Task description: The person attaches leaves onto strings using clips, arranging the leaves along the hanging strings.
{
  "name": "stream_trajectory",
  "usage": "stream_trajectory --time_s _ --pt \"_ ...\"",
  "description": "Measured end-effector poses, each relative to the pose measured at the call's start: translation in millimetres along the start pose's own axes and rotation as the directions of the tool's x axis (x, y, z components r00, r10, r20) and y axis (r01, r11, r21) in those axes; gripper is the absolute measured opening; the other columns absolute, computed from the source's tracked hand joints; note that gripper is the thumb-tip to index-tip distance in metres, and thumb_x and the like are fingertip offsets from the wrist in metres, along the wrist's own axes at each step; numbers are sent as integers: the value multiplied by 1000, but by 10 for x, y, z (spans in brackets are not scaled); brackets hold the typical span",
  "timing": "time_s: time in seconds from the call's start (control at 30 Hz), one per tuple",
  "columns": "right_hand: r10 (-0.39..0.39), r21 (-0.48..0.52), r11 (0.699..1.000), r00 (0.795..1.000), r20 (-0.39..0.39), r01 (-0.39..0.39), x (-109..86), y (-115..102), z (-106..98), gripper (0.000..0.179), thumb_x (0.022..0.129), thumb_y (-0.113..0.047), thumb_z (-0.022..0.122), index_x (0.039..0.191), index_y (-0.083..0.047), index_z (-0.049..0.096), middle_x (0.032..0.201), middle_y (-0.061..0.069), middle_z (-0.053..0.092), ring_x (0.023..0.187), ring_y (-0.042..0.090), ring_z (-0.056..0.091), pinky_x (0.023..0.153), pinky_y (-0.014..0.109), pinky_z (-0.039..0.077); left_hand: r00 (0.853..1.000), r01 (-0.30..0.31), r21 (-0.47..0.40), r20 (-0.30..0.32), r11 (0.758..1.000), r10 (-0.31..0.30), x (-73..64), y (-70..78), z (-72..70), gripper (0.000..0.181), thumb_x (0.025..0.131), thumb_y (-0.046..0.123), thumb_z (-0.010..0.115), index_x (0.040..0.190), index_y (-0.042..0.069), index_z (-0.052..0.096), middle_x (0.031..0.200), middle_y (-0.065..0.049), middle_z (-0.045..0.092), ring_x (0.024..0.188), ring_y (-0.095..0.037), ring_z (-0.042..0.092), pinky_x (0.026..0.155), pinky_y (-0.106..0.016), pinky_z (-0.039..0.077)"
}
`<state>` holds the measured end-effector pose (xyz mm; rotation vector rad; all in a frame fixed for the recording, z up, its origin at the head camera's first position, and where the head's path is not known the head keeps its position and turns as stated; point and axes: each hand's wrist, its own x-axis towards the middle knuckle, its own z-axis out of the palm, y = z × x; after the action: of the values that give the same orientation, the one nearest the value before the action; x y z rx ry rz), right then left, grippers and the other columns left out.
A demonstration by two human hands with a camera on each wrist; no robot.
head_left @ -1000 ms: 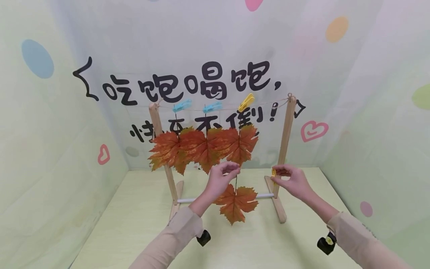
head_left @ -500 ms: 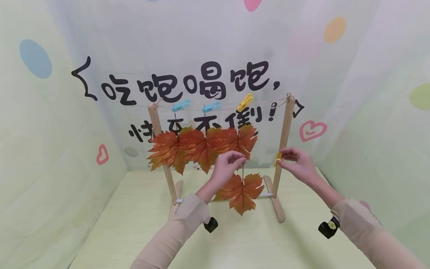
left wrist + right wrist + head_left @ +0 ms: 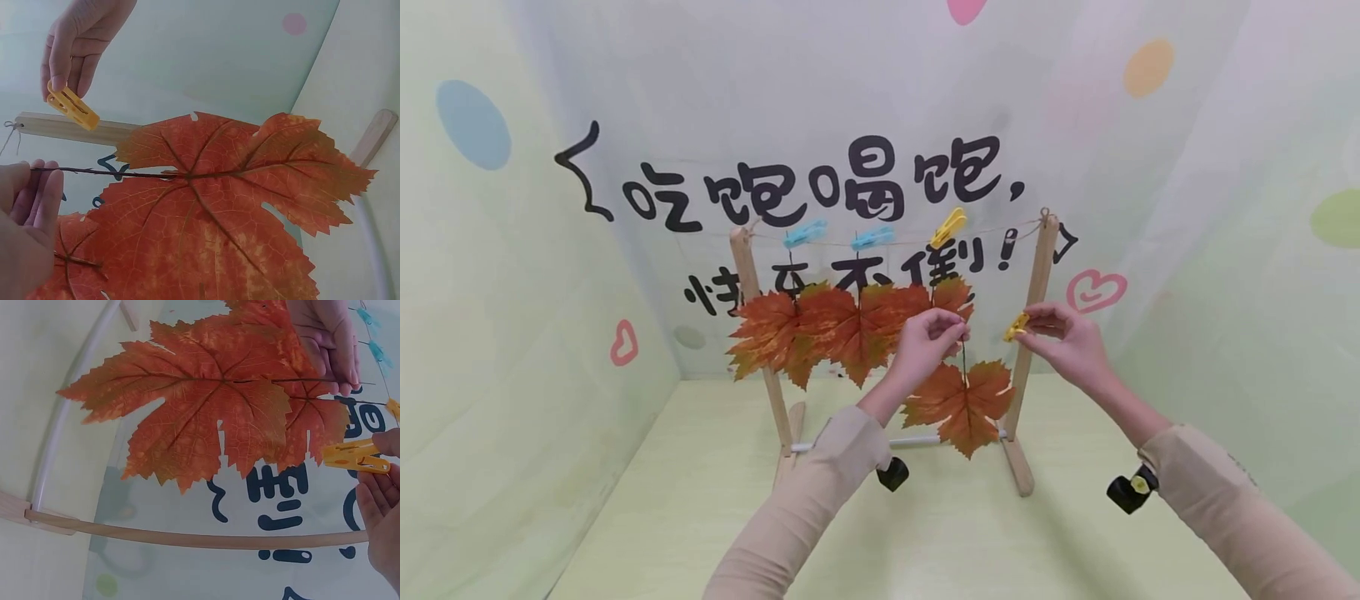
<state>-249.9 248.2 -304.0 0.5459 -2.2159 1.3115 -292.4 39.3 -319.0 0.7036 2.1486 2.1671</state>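
Note:
My left hand (image 3: 928,346) pinches the thin dark stem of an orange-red maple leaf (image 3: 967,404), which hangs below the fingers. In the left wrist view the stem (image 3: 94,171) runs out from between thumb and fingers to the leaf. To the right, my right hand (image 3: 1070,342) holds a yellow clothespin (image 3: 1017,327) between thumb and fingertips, near the right post. The right wrist view shows that clothespin (image 3: 356,455) beside the leaf (image 3: 206,400). Behind the left hand, three similar leaves (image 3: 861,329) hang in an overlapping row, the rightmost partly hidden by the hand.
A string (image 3: 1000,228) spans two wooden posts (image 3: 1036,287). Two blue clothespins (image 3: 874,239) and a yellow one (image 3: 949,227) clip the hanging leaves to it. A white rod (image 3: 917,439) joins the posts low down, above the pale table (image 3: 700,500). A printed curtain stands behind.
My left hand has moved up and to the right, carrying the leaf by its stem. My right hand has risen with the yellow clothespin, which is now tilted.

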Motion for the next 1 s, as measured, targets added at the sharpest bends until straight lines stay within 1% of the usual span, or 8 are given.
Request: stream_trajectory --time_s 0.1,0.23,0.4,0.57,0.67,0.87,0.93,1.0 --pt "-14 13 1000 1000 -26 15 50 21 -16 29 74 8 68 101 13 58 92 28 61 77 -5 58 73 10 48 1000 -17 -11 -4 1000 17 98 -40 25 21 86 8 59 100 -8 60 95 -20 65 84 -26 64 76 -37 53" --pt "-25 25 999 998 -57 27 101 -21 -37 27 74 8 68 99 12 58 92 27 62 77 -4 59 73 11 48 999 -43 6 -17 999 43 160 -17 69 17 86 7 60 98 -5 61 94 -17 66 79 -15 65 72 -28 54" --pt "-39 23 999 997 -63 40 150 -82 -55 28 75 8 67 100 13 57 92 25 61 78 -3 59 74 11 48 998 -65 19 -26 998 65 188 71 119 15 86 4 60 98 -5 61 93 -18 66 80 -18 65 71 -27 54" --pt "-47 52 997 995 -87 52 202 -144 -93 28 75 10 66 101 13 57 90 11 63 80 -1 59 74 11 48 998 -65 26 0 998 65 217 150 155 21 85 4 60 103 -7 60 98 -18 65 84 -20 64 72 -24 53" --pt "-61 56 996 993 -98 66 230 -167 -126 28 75 11 66 101 14 57 89 6 63 80 0 59 75 12 48 998 -57 22 16 998 57 237 183 176 22 86 2 59 105 -7 59 101 -20 64 88 -23 64 74 -25 53" --pt "-81 15 996 990 -117 83 276 -206 -175 29 74 10 68 101 12 58 93 22 63 80 1 60 75 12 48 998 -65 -1 -6 998 65 308 246 209 22 85 0 59 106 -8 59 101 -23 63 91 -30 63 75 -28 53" --pt "-73 5 997 990 -117 75 286 -227 -189 30 74 9 68 102 11 58 94 25 62 81 0 60 76 12 48 997 -72 -10 -34 997 72 334 270 221 22 84 1 61 105 -7 60 100 -22 64 88 -28 64 74 -27 53" --pt "-76 -33 997 990 -123 72 299 -248 -204 30 74 7 69 102 10 58 95 24 63 81 -1 60 76 12 48 995 -84 -17 -61 996 83 362 289 231 21 84 3 62 103 -6 61 98 -20 65 86 -24 65 73 -25 53"
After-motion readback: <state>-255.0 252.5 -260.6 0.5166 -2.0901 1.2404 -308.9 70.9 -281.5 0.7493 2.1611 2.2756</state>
